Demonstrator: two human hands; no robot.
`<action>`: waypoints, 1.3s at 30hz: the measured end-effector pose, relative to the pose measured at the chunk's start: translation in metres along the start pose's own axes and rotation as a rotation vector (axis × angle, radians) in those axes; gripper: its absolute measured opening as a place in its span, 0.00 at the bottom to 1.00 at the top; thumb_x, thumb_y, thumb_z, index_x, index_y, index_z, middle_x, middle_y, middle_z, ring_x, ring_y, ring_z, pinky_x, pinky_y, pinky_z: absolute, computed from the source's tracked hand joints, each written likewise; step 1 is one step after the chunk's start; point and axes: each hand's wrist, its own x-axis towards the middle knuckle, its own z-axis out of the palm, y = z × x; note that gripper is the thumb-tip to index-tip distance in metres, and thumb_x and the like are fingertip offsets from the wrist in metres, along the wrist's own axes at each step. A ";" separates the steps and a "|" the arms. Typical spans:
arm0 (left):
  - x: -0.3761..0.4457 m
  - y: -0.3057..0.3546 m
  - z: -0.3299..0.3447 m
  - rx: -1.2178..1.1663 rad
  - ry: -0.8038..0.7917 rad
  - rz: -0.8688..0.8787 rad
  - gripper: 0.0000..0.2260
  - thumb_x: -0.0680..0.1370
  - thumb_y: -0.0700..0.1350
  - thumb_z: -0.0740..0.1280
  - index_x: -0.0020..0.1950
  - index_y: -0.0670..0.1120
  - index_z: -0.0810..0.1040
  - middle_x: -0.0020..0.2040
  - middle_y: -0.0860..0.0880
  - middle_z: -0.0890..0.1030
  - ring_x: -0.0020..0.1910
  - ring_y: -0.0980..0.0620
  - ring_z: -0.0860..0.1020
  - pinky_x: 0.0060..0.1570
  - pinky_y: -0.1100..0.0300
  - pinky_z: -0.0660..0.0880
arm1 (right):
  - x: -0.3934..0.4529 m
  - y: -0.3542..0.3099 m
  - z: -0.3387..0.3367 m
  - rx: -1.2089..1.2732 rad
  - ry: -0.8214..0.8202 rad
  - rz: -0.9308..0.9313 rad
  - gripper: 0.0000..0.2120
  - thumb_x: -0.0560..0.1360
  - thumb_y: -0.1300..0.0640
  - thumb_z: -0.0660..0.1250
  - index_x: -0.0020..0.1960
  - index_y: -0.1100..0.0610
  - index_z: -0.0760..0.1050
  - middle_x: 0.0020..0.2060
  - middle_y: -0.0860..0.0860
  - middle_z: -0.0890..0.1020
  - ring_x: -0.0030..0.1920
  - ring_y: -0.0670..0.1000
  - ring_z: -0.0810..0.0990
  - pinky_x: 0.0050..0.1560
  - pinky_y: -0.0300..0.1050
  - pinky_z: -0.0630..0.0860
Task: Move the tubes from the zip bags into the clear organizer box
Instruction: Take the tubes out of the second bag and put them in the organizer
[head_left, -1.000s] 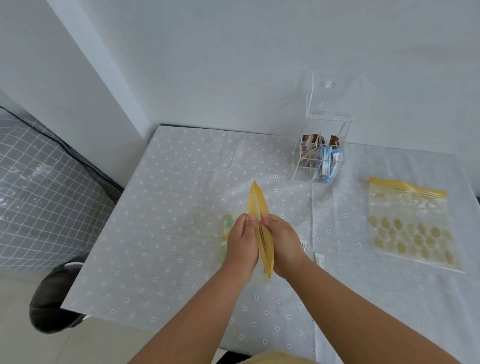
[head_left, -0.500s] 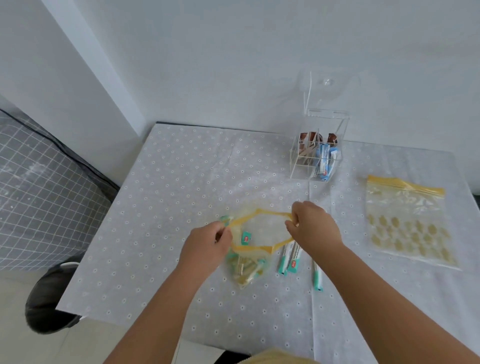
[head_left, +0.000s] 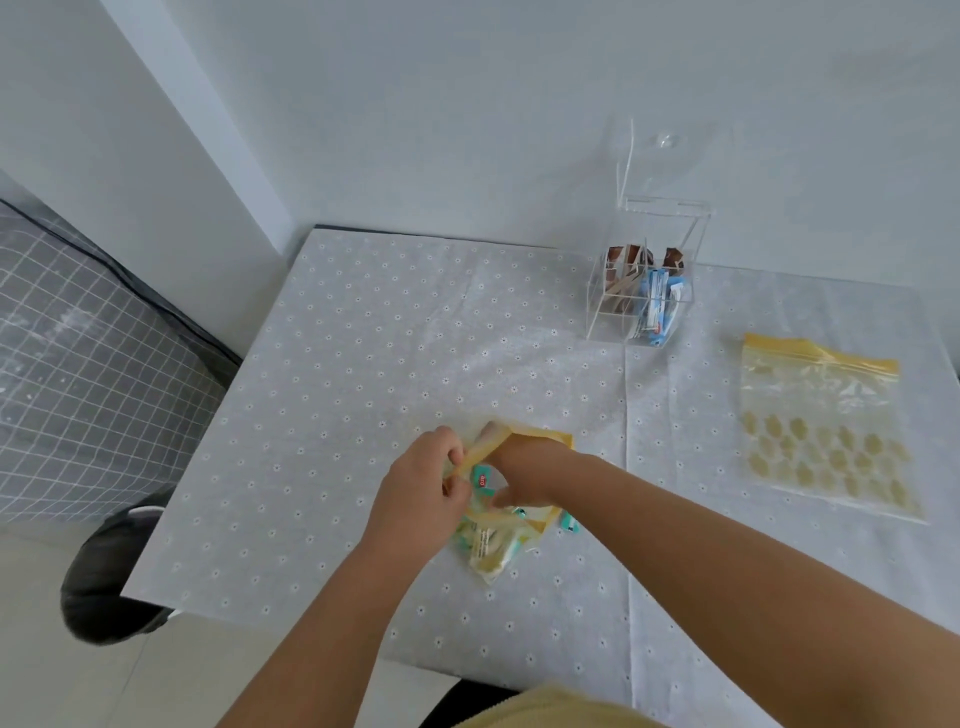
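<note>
Left grip (head_left: 421, 499) pinches the zip bag (head_left: 498, 540) rim on the desk (head_left: 363, 364); right grip (head_left: 524, 475) reaches inside among tubes (head_left: 482, 477) (closure hidden). Organizer box (head_left: 641, 291) stands well apart.

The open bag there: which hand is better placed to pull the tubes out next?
The right hand, probably. It already reaches into the bag among the tubes, while the left hand pinches the bag's rim to hold the mouth open.

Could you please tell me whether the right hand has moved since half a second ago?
Yes. The right hand has gone leftward, away from the flat zip bag, into the open zip bag.
</note>
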 end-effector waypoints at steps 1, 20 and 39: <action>-0.002 0.000 0.000 0.010 -0.005 0.008 0.11 0.73 0.38 0.65 0.44 0.53 0.68 0.41 0.54 0.76 0.31 0.55 0.72 0.32 0.56 0.75 | 0.001 0.000 0.002 0.016 -0.027 0.014 0.26 0.75 0.48 0.68 0.70 0.51 0.67 0.62 0.50 0.76 0.56 0.53 0.78 0.48 0.45 0.76; 0.005 -0.003 0.010 -0.065 0.015 0.066 0.13 0.75 0.35 0.64 0.44 0.49 0.85 0.51 0.58 0.80 0.43 0.61 0.78 0.42 0.75 0.71 | 0.001 -0.003 0.029 0.173 0.155 0.002 0.05 0.72 0.56 0.68 0.46 0.52 0.81 0.44 0.49 0.73 0.49 0.52 0.74 0.47 0.49 0.77; -0.026 0.006 0.050 -0.130 -0.173 -0.170 0.28 0.76 0.43 0.64 0.73 0.58 0.59 0.63 0.52 0.75 0.57 0.47 0.78 0.54 0.56 0.76 | -0.006 0.014 0.037 0.695 0.035 0.229 0.12 0.73 0.55 0.67 0.56 0.53 0.79 0.50 0.47 0.80 0.51 0.48 0.78 0.53 0.42 0.75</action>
